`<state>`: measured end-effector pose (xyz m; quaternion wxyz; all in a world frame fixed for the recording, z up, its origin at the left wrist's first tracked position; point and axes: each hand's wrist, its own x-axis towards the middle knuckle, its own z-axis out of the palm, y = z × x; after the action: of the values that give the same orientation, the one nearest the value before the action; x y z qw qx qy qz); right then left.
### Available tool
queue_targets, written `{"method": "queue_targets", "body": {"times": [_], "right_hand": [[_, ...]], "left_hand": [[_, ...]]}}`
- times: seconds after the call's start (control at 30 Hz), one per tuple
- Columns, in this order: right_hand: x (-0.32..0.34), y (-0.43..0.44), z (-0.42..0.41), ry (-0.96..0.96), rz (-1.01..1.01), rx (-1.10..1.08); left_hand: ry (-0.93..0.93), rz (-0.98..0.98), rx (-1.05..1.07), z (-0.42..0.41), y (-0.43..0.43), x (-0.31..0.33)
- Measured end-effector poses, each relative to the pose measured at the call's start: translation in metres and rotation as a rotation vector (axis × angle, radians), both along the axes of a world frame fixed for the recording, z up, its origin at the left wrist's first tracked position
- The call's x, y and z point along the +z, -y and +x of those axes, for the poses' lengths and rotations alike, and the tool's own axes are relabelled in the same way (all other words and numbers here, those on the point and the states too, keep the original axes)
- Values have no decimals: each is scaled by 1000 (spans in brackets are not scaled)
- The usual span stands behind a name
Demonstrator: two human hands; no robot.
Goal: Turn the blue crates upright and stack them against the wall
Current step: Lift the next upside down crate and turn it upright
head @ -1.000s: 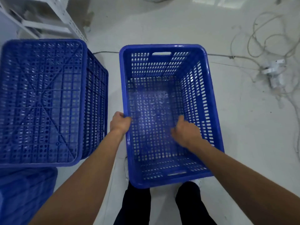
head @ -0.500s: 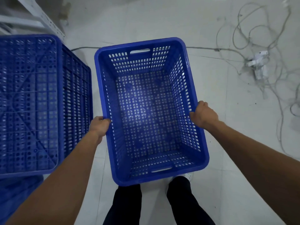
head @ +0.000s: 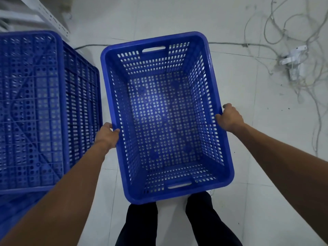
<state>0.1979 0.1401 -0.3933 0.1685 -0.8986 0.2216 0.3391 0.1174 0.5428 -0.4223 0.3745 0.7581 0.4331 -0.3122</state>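
An upright, empty blue crate (head: 165,121) with perforated walls is in the middle of the head view, open side up, above my legs. My left hand (head: 108,134) grips its left long rim and my right hand (head: 229,118) grips its right long rim. To the left stands another blue crate (head: 40,110), upside down with its ribbed bottom facing up. It rests on more blue crate material (head: 12,210) at the lower left, mostly hidden by my left forearm.
A white perforated metal shelf frame (head: 46,13) stands at the top left. Loose cables and a white power strip (head: 292,59) lie on the white tiled floor at the right. One cable (head: 236,43) runs across the floor behind the crate.
My right hand has left the inside of the crate and taken hold of its right rim. The view has shifted slightly; the crate stays between both hands.
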Motion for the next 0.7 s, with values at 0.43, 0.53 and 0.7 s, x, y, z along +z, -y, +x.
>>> {"method": "queue_targets", "body": {"times": [0.43, 0.53, 0.7], "right_hand": [[-23, -1, 8, -31, 0, -158], [-22, 3, -1, -8, -26, -168], [-10, 14, -20, 76, -129, -115]], "left_hand": [[26, 130, -160, -4, 9, 6], [38, 144, -172, -5, 14, 8], [64, 144, -191, -8, 22, 15]]}}
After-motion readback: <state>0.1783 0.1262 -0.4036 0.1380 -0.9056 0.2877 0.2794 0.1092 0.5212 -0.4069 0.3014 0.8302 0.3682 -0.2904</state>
